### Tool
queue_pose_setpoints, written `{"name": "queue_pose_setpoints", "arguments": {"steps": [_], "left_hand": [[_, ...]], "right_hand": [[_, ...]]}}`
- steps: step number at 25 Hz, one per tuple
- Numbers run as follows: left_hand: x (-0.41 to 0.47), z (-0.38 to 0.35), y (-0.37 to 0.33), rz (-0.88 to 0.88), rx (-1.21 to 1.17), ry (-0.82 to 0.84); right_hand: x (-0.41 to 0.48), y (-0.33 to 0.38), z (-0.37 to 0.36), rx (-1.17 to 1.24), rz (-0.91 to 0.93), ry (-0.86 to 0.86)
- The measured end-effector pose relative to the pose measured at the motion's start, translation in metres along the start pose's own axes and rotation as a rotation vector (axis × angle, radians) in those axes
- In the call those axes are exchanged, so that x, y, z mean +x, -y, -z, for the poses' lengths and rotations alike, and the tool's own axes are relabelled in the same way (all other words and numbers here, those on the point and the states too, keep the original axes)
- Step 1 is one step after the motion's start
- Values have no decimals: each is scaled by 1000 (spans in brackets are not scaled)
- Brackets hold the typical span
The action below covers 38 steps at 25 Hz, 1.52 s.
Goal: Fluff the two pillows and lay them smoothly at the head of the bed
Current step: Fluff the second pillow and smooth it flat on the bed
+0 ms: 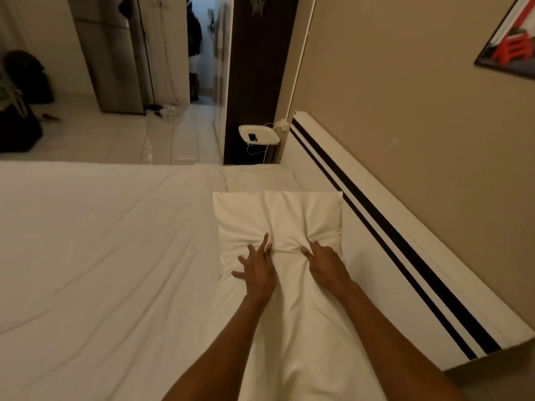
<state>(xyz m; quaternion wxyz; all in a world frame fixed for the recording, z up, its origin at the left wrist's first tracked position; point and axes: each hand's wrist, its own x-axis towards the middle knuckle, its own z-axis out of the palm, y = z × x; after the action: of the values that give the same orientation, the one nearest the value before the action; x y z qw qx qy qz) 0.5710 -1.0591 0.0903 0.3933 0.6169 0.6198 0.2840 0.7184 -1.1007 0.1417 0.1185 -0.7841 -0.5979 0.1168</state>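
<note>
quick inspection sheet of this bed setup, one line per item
surface: white bed sheet, lightly creased.
job's things: near pillow bunched and wrinkled at the middle; far pillow lies flat beside the headboard.
clutter: dark bags on the floor.
grippers: left hand pressing with spread fingers; right hand pressing into the fold, grip unclear.
cables: white cord hanging from the small shelf.
surroundings: fridge, open doorway, framed picture.
</note>
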Motion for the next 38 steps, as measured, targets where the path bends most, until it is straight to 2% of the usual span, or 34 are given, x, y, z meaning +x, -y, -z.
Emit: {"name": "queue_pose_setpoints", "arguments": {"steps": [4,8,19,27,32,35,38], "left_hand": [[-9,-75,-37,69,-17,-29],[0,-130,-57,153,-45,-77],[45,-273,-47,287,-22,-72],[94,-384,3,448,-89,-95],[133,-446,69,436,-95,-55],[137,-477,88,434,-95,-61],[145,-477,84,449,-112,-105]], "right_hand": [[24,-84,18,-4,70,69],[52,-133,25,23,101,116],[121,-264,-38,98,46,229],[177,-353,-134,117,67,239],[204,-396,-210,64,47,208],[204,-418,-231,40,74,183],[216,-419,-228,12,107,192]]}}
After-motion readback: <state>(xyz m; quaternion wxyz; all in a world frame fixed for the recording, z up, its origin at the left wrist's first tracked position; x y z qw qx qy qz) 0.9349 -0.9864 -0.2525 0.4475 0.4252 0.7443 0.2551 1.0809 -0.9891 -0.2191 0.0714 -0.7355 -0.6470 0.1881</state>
